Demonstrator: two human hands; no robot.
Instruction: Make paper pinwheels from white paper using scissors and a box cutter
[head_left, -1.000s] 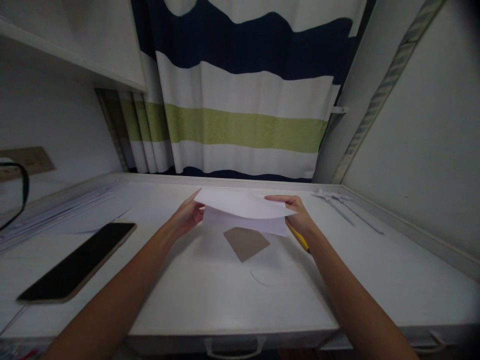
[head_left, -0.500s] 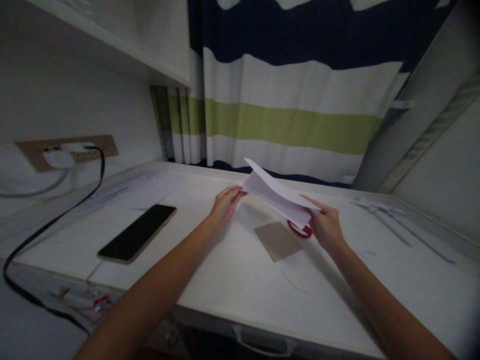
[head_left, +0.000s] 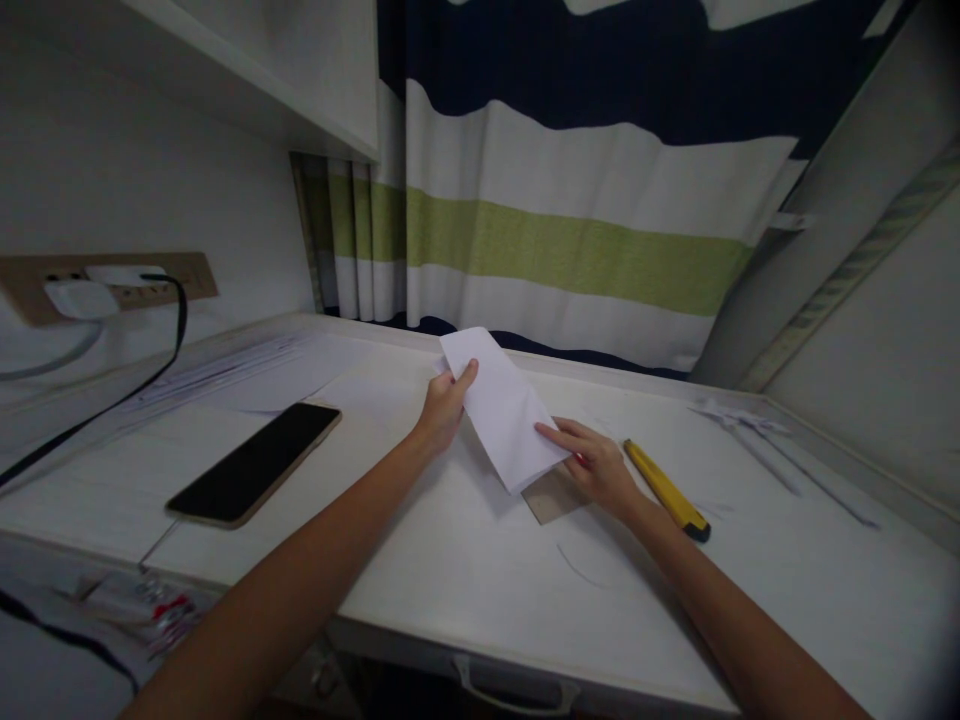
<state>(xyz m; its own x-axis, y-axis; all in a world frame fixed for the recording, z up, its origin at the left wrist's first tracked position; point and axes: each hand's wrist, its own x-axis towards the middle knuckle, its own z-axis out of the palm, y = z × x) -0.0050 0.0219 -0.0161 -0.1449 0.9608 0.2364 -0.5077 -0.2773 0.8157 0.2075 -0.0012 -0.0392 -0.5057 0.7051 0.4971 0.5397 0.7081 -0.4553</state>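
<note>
I am at a desk in what looks like a home bedroom or study nook. The white desk [head_left: 465, 590] sits in an alcove between pale walls, with a drawer handle [head_left: 517, 695] at its front edge. A curtain [head_left: 570, 230] in navy, white and green stripes hangs right behind it. A shelf [head_left: 247, 90] juts out above on the left. A wall socket strip [head_left: 112, 285] holds a charger, and a phone [head_left: 255, 462] lies face up on the desk.

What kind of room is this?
Probably a home study nook: a white desk under a shelf, a striped curtain behind it, and a phone lying by a wall socket strip.
</note>
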